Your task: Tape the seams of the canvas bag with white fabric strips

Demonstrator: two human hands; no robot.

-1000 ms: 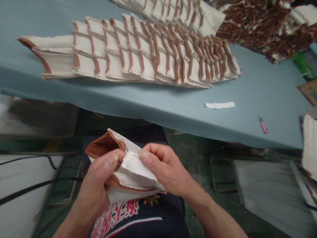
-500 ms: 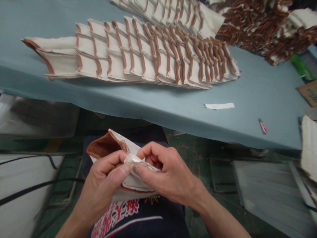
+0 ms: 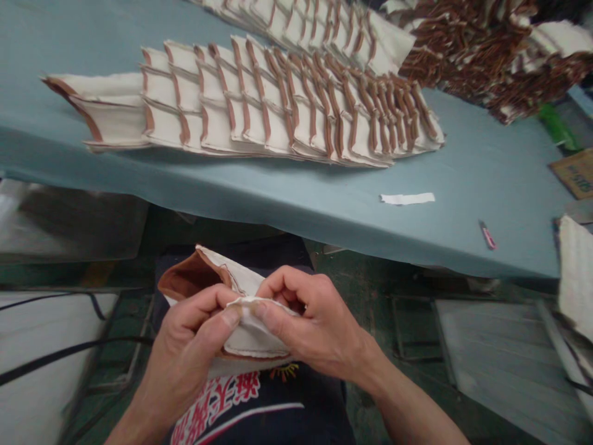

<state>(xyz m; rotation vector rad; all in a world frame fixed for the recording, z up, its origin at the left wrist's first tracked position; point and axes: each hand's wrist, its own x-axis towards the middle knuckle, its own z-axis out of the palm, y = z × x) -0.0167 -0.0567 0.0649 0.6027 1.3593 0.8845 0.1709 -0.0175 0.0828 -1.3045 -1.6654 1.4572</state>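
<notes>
Over my lap I hold a cream cloth pouch (image 3: 217,275) with a brown lining and brown edge trim. My left hand (image 3: 185,349) pinches its folded white edge between thumb and fingers. My right hand (image 3: 310,324) meets it from the right, thumb and forefinger closed on the same fold, the other fingers curled. The pouch's open brown mouth points left. Its lower part is hidden under both hands.
A blue-grey table (image 3: 486,167) lies ahead with a long overlapping row of finished pouches (image 3: 259,105), a second row (image 3: 315,25) behind, and a heap of brown-trimmed pieces (image 3: 486,49) at the back right. A white paper strip (image 3: 407,198) and a small pink item (image 3: 487,235) lie near the edge.
My right hand has closed in over the white flap, folding it down to a narrow edge. Both thumbs now pinch together at that fold.
</notes>
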